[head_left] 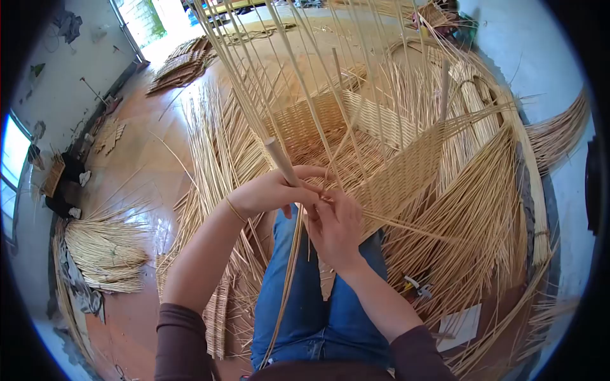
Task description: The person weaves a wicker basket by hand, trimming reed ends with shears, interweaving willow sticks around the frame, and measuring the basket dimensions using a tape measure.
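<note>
Half-woven basket (403,178) in front of lap, long uprights standing from rim. Left hand (274,192) against wooden post (280,157) at near corner; can't tell if left grip closed on it. Right hand (337,230) beside left, fingertips together; right grip pinching at weave strands, exact contact hidden. Straw bundle (105,254) on floor to left, loose stalks (473,219) right of basket.
</note>
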`<control>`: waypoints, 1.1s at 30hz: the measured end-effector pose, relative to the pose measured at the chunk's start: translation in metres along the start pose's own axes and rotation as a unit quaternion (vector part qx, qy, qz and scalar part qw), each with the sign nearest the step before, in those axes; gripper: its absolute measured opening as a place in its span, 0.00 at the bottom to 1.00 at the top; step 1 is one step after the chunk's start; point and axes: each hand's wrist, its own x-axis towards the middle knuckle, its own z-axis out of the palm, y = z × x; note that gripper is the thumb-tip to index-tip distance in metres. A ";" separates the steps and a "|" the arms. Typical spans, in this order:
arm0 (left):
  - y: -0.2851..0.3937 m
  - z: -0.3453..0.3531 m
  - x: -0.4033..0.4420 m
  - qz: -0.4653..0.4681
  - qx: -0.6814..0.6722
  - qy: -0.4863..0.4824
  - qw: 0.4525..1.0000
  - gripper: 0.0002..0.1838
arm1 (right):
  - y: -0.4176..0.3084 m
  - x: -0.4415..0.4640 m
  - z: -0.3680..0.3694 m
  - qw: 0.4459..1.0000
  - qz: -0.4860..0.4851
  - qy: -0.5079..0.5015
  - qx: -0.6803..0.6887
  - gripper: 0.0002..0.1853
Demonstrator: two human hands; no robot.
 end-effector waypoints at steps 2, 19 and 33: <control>-0.007 -0.002 0.000 0.006 0.009 0.004 1.000 0.26 | 0.004 0.004 -0.011 0.992 0.007 0.049 0.119 0.22; -0.047 0.031 -0.023 0.071 0.070 0.431 0.897 0.13 | 0.052 -0.033 -0.031 0.761 0.306 0.009 0.572 0.07; -0.036 0.038 0.041 0.029 0.440 0.201 0.875 0.13 | 0.118 0.041 -0.052 0.731 0.396 -0.059 0.552 0.04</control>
